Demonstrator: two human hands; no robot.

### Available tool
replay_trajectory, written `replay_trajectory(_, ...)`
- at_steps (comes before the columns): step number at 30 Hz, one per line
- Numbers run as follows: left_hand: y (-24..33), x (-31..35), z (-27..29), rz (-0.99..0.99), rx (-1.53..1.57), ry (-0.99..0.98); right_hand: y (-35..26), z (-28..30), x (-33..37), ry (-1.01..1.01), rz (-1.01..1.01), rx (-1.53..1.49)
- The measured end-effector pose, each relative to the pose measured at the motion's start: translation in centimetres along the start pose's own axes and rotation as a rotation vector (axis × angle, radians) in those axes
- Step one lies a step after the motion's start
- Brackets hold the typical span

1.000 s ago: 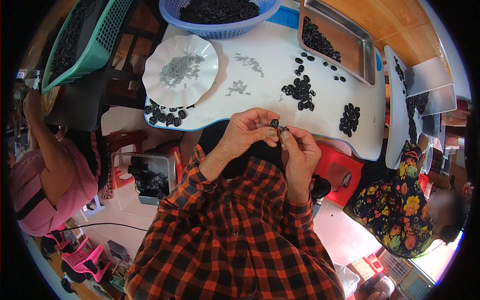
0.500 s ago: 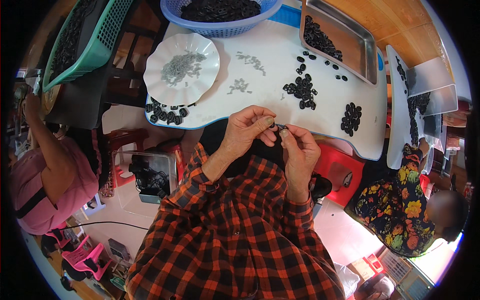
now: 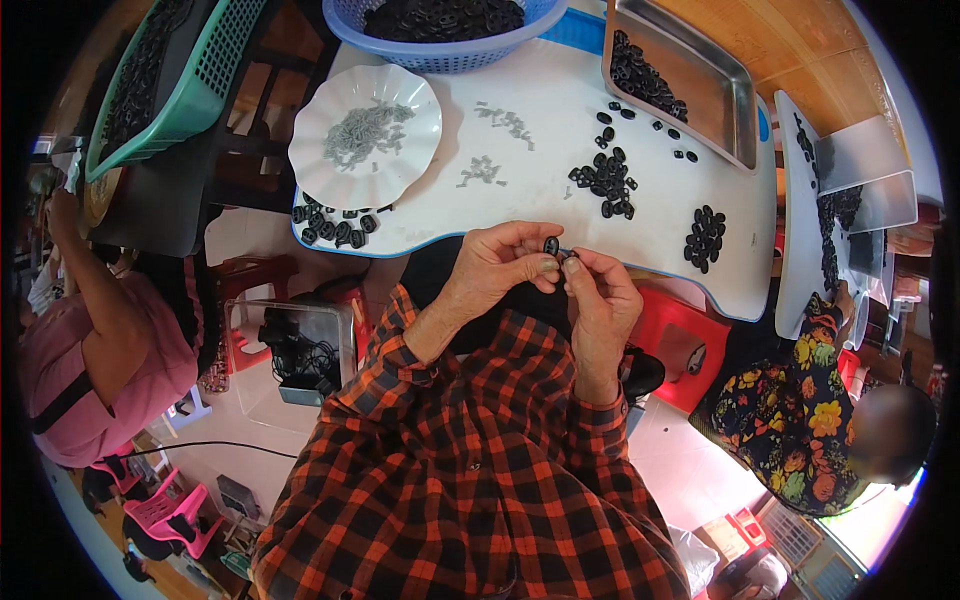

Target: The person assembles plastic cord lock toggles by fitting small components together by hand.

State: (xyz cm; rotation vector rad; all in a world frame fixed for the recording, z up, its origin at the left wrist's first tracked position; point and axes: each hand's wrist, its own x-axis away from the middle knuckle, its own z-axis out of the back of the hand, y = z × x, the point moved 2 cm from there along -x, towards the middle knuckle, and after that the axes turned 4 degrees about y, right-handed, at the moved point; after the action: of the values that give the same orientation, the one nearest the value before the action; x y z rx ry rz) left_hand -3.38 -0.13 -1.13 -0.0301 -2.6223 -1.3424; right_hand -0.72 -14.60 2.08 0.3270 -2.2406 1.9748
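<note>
My left hand [image 3: 498,268] is closed, pinching a small black oval piece [image 3: 551,245] upright between thumb and fingers at the table's front edge. Close beside it, my right hand [image 3: 602,300] pinches a tiny dark part [image 3: 567,255] whose kind is too small to make out. The fingertips of both hands nearly meet. Beyond them on the white table [image 3: 440,215] lie small clear pieces [image 3: 483,171] in two loose groups. A heap of black oval pieces [image 3: 604,183] sits to the right, and another black heap [image 3: 705,238] lies nearer the right edge.
A scalloped white plate [image 3: 310,150] holds more clear pieces. Behind stand a blue basket [image 3: 450,58] and a metal tray [image 3: 735,110], both with black parts. Black clips [image 3: 340,234] lie at the left corner. Co-workers sit left [image 3: 130,350] and right [image 3: 800,420]. A red stool [image 3: 685,345] stands below.
The black oval piece in my left hand has come up into view above the thumb, its face now showing. My right hand keeps its pinch close by, almost unmoved.
</note>
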Motion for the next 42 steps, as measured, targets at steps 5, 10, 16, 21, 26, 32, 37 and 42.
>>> replay_trajectory(5, -0.14, 0.03, 0.12, -0.004, -0.008, -0.015, 0.05, -0.07, 0.04, -0.009, 0.001, 0.006)
replay_trajectory(10, 0.07, 0.08, 0.02, -0.021, -0.058, -0.025, 0.10, -0.08, 0.05, 0.006, 0.009, 0.019)
replay_trajectory(16, 0.20, 0.19, -0.15, -0.053, -0.113, -0.021, -0.19, -0.23, 0.15, 0.023, 0.015, 0.081)
replay_trajectory(21, 0.59, 0.18, -0.27, -0.064, -0.102, -0.001, -0.35, -0.38, 0.16, 0.003, 0.000, 0.105)
replay_trajectory(26, 0.44, 0.23, 0.16, -0.045, -0.131, -0.003, -0.44, -0.57, 0.17, -0.012, -0.003, 0.102)
replay_trajectory(32, 0.49, 0.17, -0.03, -0.046, -0.189, -0.002, -0.01, -0.25, 0.00, -0.018, 0.006, 0.120)
replay_trajectory(37, 0.40, 0.15, 0.07, -0.056, -0.207, -0.002, 0.26, -0.20, -0.13, -0.022, 0.013, 0.114)
replay_trajectory(42, 0.18, 0.16, 0.43, -0.048, -0.175, -0.020, 0.24, -0.39, -0.16, -0.028, 0.002, 0.078)
